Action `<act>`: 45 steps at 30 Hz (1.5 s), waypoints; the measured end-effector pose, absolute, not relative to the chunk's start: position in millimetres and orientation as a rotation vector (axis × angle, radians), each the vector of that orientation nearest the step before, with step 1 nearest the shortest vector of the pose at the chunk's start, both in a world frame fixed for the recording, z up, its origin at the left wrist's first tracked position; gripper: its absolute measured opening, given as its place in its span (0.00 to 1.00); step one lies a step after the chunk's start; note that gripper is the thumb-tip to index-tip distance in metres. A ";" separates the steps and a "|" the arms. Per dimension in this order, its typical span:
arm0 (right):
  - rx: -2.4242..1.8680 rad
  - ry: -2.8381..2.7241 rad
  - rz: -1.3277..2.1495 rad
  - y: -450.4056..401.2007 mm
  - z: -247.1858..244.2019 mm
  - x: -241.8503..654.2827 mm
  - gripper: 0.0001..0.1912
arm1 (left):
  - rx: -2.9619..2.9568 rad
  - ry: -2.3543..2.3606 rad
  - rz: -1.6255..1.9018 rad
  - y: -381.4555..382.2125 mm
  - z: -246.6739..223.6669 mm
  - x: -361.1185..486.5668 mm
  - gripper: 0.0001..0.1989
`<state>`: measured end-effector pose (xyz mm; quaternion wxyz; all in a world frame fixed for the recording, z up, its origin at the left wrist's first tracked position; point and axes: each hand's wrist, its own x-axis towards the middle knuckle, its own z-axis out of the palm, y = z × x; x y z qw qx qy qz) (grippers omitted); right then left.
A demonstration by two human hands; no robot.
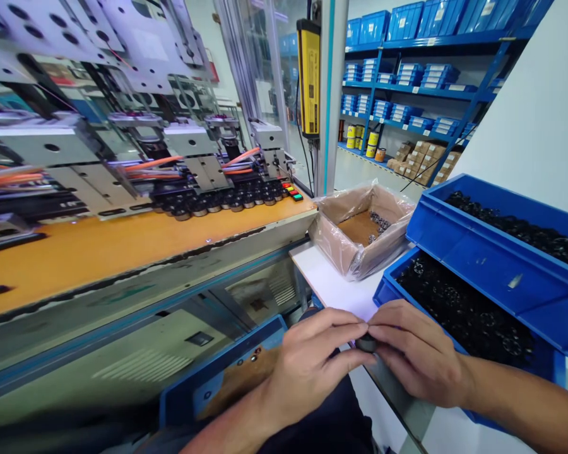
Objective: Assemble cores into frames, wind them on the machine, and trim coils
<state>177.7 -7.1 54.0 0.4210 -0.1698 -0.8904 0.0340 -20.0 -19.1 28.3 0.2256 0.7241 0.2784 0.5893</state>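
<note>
A small round black part (366, 342) is pinched between both hands above the edge of the white side table (307, 265). My left hand (319, 359) holds it from the left, thumb below and fingers on top. From the right, my right hand (419, 353) grips the same part, its fingertips meeting those of the left. The fingers cover much of the part, so its details are hidden. Just beyond my right hand stands a blue bin (383, 291) of small black pieces. Below my left hand is another blue bin (277, 328) with a few small rings in it.
A second blue bin (483, 246) of black pieces rests over the first. A plastic-lined cardboard box (334, 243) holds small metallic parts. On the machine's orange worktop (123, 243) stand several round black parts (236, 200) beside the fixtures. Blue shelves (409, 89) line the back.
</note>
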 end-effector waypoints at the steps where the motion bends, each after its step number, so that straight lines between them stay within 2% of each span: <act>1: -0.437 -2.224 0.125 -7.9 54.7 176.9 0.18 | 2.096 0.767 1.627 -19.1 28.6 -22.4 0.14; 4: -0.465 -2.236 0.170 -8.6 56.7 175.7 0.17 | 2.121 0.802 1.653 -21.7 24.3 -21.5 0.13; 9: -0.442 -2.253 0.019 -6.4 55.0 176.6 0.15 | 1.784 0.859 1.632 -23.4 16.9 -10.0 0.12; 12: -0.466 -2.226 0.013 -5.1 52.2 177.5 0.15 | 1.440 0.806 1.507 -20.6 14.9 -5.8 0.11; 17: -0.522 -2.171 0.086 -3.4 53.0 178.0 0.13 | 0.981 0.509 1.210 -18.3 4.8 -4.5 0.17; 27: -0.529 -2.153 0.018 -1.0 43.1 174.3 0.06 | 2.061 0.850 1.566 -10.3 5.8 -26.1 0.17; 37: -0.524 -2.199 0.044 -3.6 46.1 178.6 0.07 | 1.966 0.865 1.617 -12.6 0.8 -7.7 0.10; 40: -0.664 -2.272 -0.037 -5.0 40.0 183.5 0.11 | 2.011 0.941 1.595 -0.1 5.6 -23.1 0.09; 43: -0.763 -2.353 -0.151 -1.7 32.0 191.9 0.15 | 2.181 1.386 1.694 30.4 19.8 -73.9 0.07; 45: -0.759 -2.396 -0.234 2.8 28.4 195.0 0.14 | 2.219 1.946 1.555 55.5 31.0 -121.1 0.10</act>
